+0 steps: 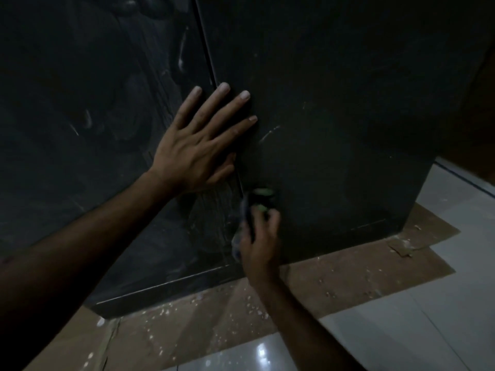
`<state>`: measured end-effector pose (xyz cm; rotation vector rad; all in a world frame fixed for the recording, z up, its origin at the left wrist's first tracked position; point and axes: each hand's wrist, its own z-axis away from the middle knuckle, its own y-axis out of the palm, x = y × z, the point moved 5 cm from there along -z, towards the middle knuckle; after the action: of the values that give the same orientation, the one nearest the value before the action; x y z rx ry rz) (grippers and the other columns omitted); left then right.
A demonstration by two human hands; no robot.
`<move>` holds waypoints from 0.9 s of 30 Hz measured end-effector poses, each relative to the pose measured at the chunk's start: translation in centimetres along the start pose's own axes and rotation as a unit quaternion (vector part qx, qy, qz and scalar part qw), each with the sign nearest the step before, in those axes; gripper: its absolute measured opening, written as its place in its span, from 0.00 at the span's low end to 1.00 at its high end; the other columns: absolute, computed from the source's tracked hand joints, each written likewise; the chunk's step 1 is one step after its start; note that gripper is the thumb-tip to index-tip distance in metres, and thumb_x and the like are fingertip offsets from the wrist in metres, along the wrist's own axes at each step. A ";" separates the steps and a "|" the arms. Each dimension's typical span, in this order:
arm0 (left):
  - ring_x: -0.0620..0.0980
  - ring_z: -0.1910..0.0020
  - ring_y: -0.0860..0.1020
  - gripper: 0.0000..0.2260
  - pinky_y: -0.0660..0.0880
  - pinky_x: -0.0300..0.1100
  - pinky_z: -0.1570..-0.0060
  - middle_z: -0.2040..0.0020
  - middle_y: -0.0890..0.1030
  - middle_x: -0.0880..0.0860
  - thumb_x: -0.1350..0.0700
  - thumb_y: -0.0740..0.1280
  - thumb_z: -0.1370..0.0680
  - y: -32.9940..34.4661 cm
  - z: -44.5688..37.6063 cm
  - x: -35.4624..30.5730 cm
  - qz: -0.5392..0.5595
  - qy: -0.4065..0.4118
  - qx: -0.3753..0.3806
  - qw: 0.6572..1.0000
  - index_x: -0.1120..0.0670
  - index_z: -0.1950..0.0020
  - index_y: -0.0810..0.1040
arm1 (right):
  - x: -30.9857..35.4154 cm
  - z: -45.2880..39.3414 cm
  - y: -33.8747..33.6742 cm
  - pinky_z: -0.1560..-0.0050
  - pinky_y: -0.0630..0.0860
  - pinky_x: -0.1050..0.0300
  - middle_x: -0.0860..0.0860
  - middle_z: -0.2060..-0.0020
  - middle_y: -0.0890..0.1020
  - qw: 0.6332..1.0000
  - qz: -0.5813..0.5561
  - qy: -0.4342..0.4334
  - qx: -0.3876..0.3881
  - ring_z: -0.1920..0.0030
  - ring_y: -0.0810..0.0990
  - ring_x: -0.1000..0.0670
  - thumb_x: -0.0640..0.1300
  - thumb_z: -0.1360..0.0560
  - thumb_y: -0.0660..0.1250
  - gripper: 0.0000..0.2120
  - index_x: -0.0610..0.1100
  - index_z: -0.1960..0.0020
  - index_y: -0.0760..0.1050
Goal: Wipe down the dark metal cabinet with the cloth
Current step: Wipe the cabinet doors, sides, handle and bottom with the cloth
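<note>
A person's left hand [197, 145] lies flat, fingers spread, across the corner edge of a dark metal cabinet [334, 116]. At five o'clock from it, the right hand [258, 236] grips a blurred cloth [255, 207] against the lower corner. Dust streaks the left panel. Risk: the grit could get dragged around and scratch the finish

A single head-worn view looks forward and steeply down, close to the corner of the dark metal cabinet [334, 129]. Both forearms reach into it from the bottom edge, and the floor [428, 330] fills the lower right.
</note>
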<state>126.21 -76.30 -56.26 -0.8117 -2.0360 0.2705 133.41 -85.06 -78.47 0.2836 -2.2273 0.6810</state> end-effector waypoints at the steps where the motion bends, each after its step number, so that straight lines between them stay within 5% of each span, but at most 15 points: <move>1: 0.60 0.15 0.51 0.32 0.45 0.60 0.17 0.14 0.56 0.56 0.41 0.59 0.17 -0.1 0.0 0.0 0.003 -0.002 -0.003 1.000 0.50 0.15 0.59 | 0.0 0.8 0.8 0.43 0.78 0.52 0.46 0.31 0.66 0.996 0.038 -0.047 0.060 0.40 0.76 0.45 0.43 0.24 0.70 0.21 0.50 0.33 0.73; 3: 0.59 0.15 0.52 0.30 0.46 0.59 0.17 0.15 0.57 0.56 0.42 0.59 0.16 -0.4 -0.1 0.0 0.020 -0.011 -0.012 1.000 0.52 0.15 0.60 | -2.2 0.7 0.2 0.37 0.76 0.51 0.46 0.28 0.67 0.990 0.080 -0.048 0.106 0.34 0.74 0.42 0.38 0.28 0.73 0.24 0.49 0.34 0.77; 4: 0.59 0.15 0.53 0.30 0.46 0.59 0.17 0.15 0.58 0.56 0.43 0.59 0.16 -0.5 -0.1 0.1 0.030 -0.013 -0.013 0.999 0.53 0.15 0.61 | -3.5 -0.3 -1.3 0.36 0.74 0.52 0.46 0.27 0.67 0.995 0.064 0.008 0.070 0.33 0.74 0.42 0.36 0.29 0.73 0.24 0.48 0.34 0.78; 7: 0.59 0.15 0.53 0.30 0.48 0.59 0.17 0.15 0.58 0.57 0.46 0.60 0.15 -0.7 0.1 0.5 0.050 -0.011 -0.002 0.999 0.56 0.16 0.60 | -5.1 -5.8 -7.1 0.35 0.74 0.52 0.43 0.31 0.69 0.970 -0.067 0.171 -0.161 0.35 0.74 0.43 0.36 0.26 0.70 0.22 0.45 0.34 0.75; 10: 0.60 0.16 0.55 0.29 0.52 0.59 0.17 0.16 0.60 0.59 0.49 0.61 0.15 -1.3 0.0 0.2 0.076 -0.034 -0.009 0.996 0.60 0.17 0.61 | 0.5 -11.0 -9.1 0.39 0.78 0.48 0.45 0.34 0.68 0.966 -0.113 0.058 -0.226 0.38 0.75 0.46 0.42 0.23 0.65 0.18 0.46 0.33 0.73; 15: 0.62 0.19 0.62 0.28 0.60 0.57 0.20 0.21 0.67 0.64 0.50 0.58 0.17 -2.5 0.2 -0.1 0.130 -0.086 -0.049 0.987 0.65 0.21 0.67 | 6.8 -8.0 -5.3 0.45 0.77 0.45 0.38 0.35 0.72 0.980 0.053 -0.188 -0.035 0.42 0.74 0.37 0.36 0.33 0.68 0.26 0.46 0.35 0.79; 18: 0.61 0.20 0.61 0.26 0.57 0.57 0.19 0.22 0.69 0.64 0.53 0.59 0.18 -3.2 0.5 0.7 0.117 -0.104 -0.066 0.985 0.65 0.21 0.68 | 3.8 -8.6 -7.5 0.46 0.79 0.41 0.35 0.40 0.77 0.985 0.051 -0.157 -0.044 0.44 0.77 0.33 0.32 0.37 0.74 0.21 0.40 0.44 0.83; 20: 0.61 0.20 0.61 0.26 0.56 0.58 0.18 0.21 0.69 0.63 0.54 0.59 0.17 -3.6 0.9 1.7 0.105 -0.116 -0.081 0.984 0.64 0.21 0.68 | 2.9 -11.2 -10.1 0.36 0.74 0.47 0.36 0.37 0.73 0.987 -0.035 -0.027 -0.154 0.39 0.75 0.36 0.32 0.32 0.73 0.19 0.38 0.41 0.80; 22: 0.61 0.19 0.61 0.26 0.56 0.61 0.19 0.21 0.68 0.63 0.54 0.60 0.17 -3.8 1.3 2.7 0.084 -0.128 -0.096 0.984 0.63 0.20 0.67 | 4.9 -14.5 -11.2 0.37 0.73 0.47 0.38 0.35 0.71 0.966 -0.065 0.026 -0.250 0.38 0.74 0.40 0.43 0.22 0.69 0.12 0.41 0.39 0.79; 24: 0.62 0.19 0.62 0.27 0.56 0.62 0.19 0.21 0.68 0.63 0.53 0.62 0.17 -3.9 1.5 3.5 0.068 -0.145 -0.106 0.981 0.63 0.20 0.67 | 8.9 -16.1 -10.4 0.41 0.74 0.41 0.37 0.35 0.71 0.962 -0.022 -0.035 -0.270 0.41 0.73 0.38 0.49 0.19 0.65 0.11 0.42 0.45 0.79; 27: 0.62 0.19 0.61 0.26 0.53 0.62 0.18 0.20 0.67 0.63 0.52 0.61 0.16 -4.2 1.8 4.5 0.047 -0.168 -0.118 0.978 0.63 0.20 0.66 | 12.7 -13.4 -6.8 0.44 0.72 0.42 0.40 0.33 0.68 0.958 0.088 -0.234 -0.142 0.43 0.70 0.37 0.45 0.29 0.67 0.21 0.50 0.35 0.79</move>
<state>121.18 -76.39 -52.23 -1.0687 -2.3812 0.2340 135.82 -83.16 -59.01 0.1073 -2.7929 0.4008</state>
